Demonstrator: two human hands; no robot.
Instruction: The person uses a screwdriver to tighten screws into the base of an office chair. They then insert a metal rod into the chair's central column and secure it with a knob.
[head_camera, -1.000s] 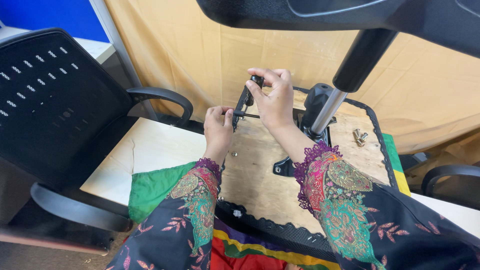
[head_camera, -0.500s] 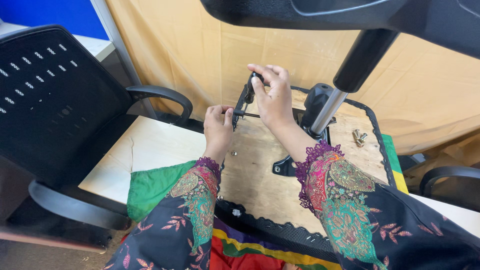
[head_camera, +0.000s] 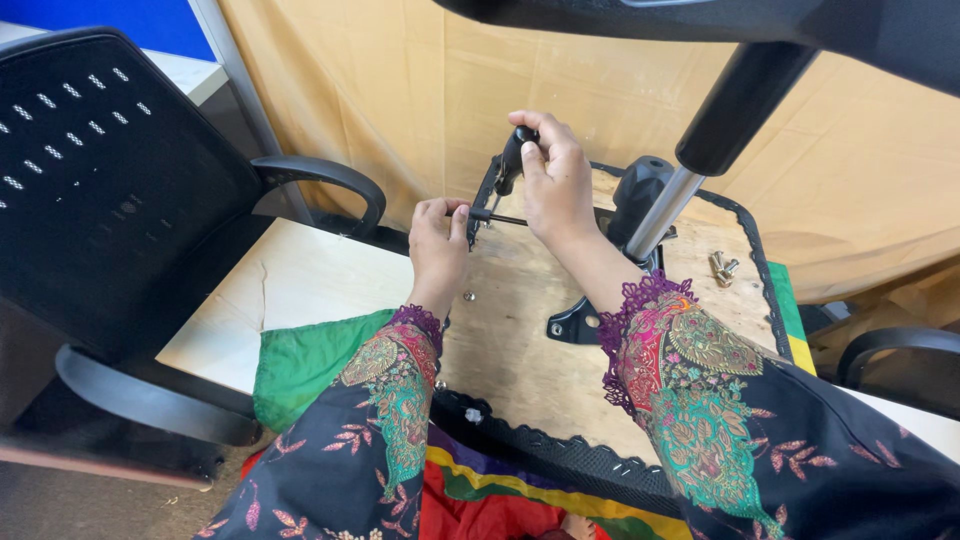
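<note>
Center frame: left hand pinches the thin black rod at the edge of the upturned wooden chair seat. Right hand is clenched round the black lever (upper center). Loose bolts lie at right.

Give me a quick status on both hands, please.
Left hand pinching thin black rod. Right hand gripping black lever. Loose bolts lie clear.

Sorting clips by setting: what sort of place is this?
Probably an office or workshop corner used for chair assembly: an upturned chair seat with its gas post, loose bolts, and a finished office chair alongside.
</note>
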